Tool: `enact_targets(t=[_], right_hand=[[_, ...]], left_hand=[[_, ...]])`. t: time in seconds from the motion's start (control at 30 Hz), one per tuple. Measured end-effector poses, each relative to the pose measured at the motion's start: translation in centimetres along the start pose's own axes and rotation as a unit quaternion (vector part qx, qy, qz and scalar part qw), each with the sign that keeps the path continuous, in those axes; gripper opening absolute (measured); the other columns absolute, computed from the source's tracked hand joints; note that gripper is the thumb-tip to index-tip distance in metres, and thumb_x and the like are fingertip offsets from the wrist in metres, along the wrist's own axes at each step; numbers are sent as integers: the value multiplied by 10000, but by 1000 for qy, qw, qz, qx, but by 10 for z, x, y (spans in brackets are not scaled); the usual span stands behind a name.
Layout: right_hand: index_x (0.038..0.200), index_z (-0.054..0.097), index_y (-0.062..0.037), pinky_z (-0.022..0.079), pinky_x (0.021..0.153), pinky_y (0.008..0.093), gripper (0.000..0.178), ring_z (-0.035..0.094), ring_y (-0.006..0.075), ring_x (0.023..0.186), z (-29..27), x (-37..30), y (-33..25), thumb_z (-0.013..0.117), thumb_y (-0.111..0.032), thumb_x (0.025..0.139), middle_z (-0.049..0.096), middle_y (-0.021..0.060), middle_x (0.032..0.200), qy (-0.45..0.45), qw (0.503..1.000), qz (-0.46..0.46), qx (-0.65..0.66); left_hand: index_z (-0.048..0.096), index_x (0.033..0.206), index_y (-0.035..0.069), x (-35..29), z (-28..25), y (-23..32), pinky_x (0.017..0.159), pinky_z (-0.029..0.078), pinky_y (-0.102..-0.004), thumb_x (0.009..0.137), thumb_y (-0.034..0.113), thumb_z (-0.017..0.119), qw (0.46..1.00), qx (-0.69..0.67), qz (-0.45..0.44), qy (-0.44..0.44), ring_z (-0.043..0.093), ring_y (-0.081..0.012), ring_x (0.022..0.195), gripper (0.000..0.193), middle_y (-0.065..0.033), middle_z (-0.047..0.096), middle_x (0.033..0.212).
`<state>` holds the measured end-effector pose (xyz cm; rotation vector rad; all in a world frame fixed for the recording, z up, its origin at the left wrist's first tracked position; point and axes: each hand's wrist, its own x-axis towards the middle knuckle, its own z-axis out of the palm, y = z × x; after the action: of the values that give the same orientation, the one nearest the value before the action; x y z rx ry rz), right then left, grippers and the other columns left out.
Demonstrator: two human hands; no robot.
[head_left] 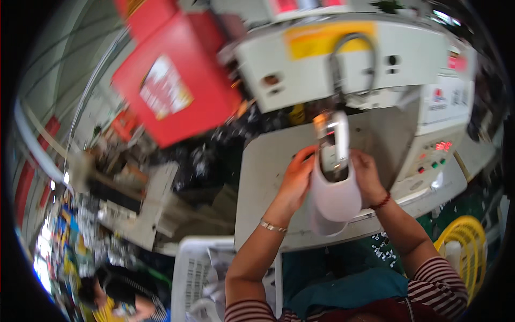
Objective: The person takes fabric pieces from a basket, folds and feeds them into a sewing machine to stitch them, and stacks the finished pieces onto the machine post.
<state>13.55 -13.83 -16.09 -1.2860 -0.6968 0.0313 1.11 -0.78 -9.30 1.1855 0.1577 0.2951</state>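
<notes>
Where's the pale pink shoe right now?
Head view, right of centre: the pale pink shoe is between the left hand and right hand, below the white machine and over the table's front part.

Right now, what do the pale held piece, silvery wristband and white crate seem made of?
Pale piece: perhaps leather or synthetic, matte, smoothly curved.
Silvery wristband: probably polished metal, from its glint.
White crate: likely satin plastic, from its regular slots.

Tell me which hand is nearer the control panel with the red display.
Right. The right hand is at the right side of the pale shoe upper, left of the control panel; the left hand is farther, on the upper's left.
</notes>
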Motion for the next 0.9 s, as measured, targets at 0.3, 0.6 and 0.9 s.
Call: enact_targets(t=[0.3,0.6,0.9], right_hand=[[1012,532,75,434,662,276,209,509,103,717,-24,3,23,416,-55,895,607,96,786,-53,967,-94,-229],[1047,556,21,436,663,250,201,526,102,706,-47,-48,-4,495,-88,889,614,54,850,-61,951,-96,-288],[872,592,5,425,626,270,121,527,167,621,-42,-125,-31,553,21,758,580,62,714,-181,895,-259,-316]], left_hand=[[493,1083,50,8,3,-44,700,470,-378,891,152,417,865,400,231,198,608,-304,793,230,-163,629,868],[578,1024,108,-147,-102,-81,697,482,-328,740,133,622,793,554,76,243,600,-223,811,288,-100,585,969],[657,838,70,-379,-168,-50,656,493,-394,674,441,623,401,683,-521,317,635,-254,756,407,-134,645,851]])
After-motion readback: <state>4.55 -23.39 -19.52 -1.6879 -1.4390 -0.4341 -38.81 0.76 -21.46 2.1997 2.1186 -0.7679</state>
